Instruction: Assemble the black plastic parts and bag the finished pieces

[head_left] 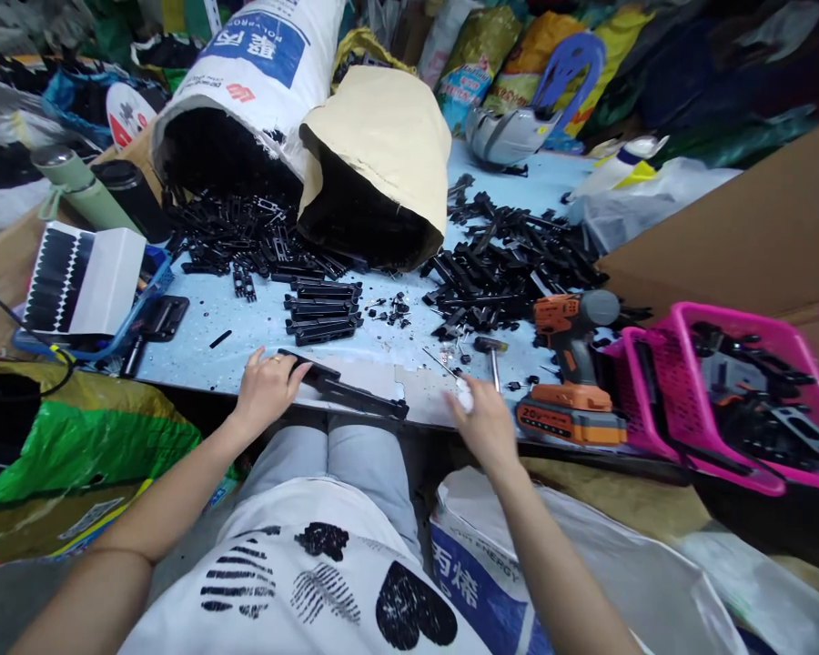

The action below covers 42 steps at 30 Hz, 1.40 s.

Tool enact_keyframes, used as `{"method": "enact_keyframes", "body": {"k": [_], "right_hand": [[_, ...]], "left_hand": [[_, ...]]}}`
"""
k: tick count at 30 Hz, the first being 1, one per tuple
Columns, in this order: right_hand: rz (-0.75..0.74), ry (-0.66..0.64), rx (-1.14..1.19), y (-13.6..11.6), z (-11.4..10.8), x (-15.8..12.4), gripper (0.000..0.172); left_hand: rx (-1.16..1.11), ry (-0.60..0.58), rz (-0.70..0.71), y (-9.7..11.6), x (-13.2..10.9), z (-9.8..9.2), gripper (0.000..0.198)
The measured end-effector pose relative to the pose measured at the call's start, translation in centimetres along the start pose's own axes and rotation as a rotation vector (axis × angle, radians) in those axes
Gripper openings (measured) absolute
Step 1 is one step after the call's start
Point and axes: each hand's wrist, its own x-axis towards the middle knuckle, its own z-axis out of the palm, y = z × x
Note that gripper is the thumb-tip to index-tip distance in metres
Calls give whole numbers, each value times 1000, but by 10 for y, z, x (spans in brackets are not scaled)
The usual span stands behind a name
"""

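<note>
My left hand (270, 389) is closed on the left end of a long black plastic part (361, 393), which lies along the front edge of the bench. In my right hand (484, 420) is a small screwdriver (443, 364), its thin metal shaft pointing away to the left and its whitish end between my fingers. The hand is slightly blurred. Behind the part, similar long black parts (324, 311) lie in a stack. Small screws and fittings (392, 309) are scattered to the right of it. A small hammer (492, 355) rests just beyond my right hand.
An orange cordless drill (570, 373) stands at the right, beside pink baskets (682, 400) of black parts. A white sack (273, 64) and a beige sack (382, 136) open onto heaps of black pieces (505, 255). At the left sits a blue tray (119, 332).
</note>
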Motion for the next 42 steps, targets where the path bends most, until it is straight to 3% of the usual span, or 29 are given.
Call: {"method": "enact_keyframes", "body": {"k": [2,4,6,8,11,15,20,26,32,37,39,42], "right_hand": [[-331,-69,88,-47,12,9,53],[-551,-165,55,-89,21,17,49],[-672,-262,-21,-115,23,23,36],[-716,-323,-96,-124,18,26,28],[-737,-319,-191,-120,-3,29,26],[-751,-325,-267,-114,-35,38,24],[-765,-388,-307,-109,-47,50,24],[-657,-348,-326,-102,-41,48,28],[-760,-450,-277,-90,-42,56,28],[-777,-421,-212,-69,-15,64,32],[-768,-387,-154,-57,3,63,35],[-738,-310,-55,-41,27,58,37]], "left_hand": [[22,-69,50,-7,-7,-3,46],[18,-113,92,-8,-11,1,44],[-13,-145,173,-8,-9,8,47],[-69,-182,292,-8,-2,16,62],[-170,-242,419,-4,9,30,68],[-219,-191,419,5,16,47,62],[-215,-193,440,15,22,58,51],[-205,-167,341,19,30,61,48],[-204,-214,426,19,30,66,50],[-183,-302,409,30,31,64,64],[-220,-279,419,28,47,61,69],[-243,-131,228,7,99,55,45]]}}
